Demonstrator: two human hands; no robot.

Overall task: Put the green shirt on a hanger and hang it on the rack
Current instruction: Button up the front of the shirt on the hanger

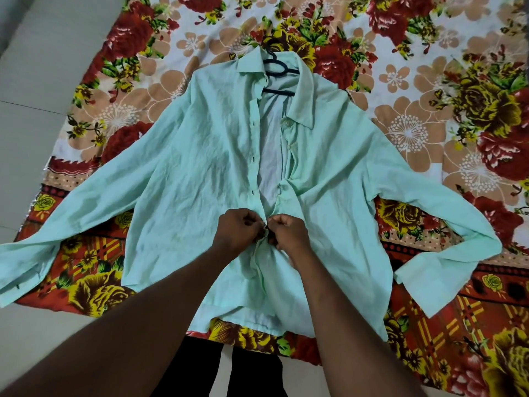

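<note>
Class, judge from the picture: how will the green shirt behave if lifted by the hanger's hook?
Probably floppy: the green shirt lies flat and creased, so its spread sleeves would likely droop. It looks thin, so likely light. The front is open above where the left hand and right hand pinch it, so it may gape on the hanger.

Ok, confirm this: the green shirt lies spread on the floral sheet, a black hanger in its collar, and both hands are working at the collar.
Wrong on one point. The head view shows the left hand and right hand pinching the front edges low on the green shirt, well below the collar. The floral sheet and black hanger are as you say.
</note>
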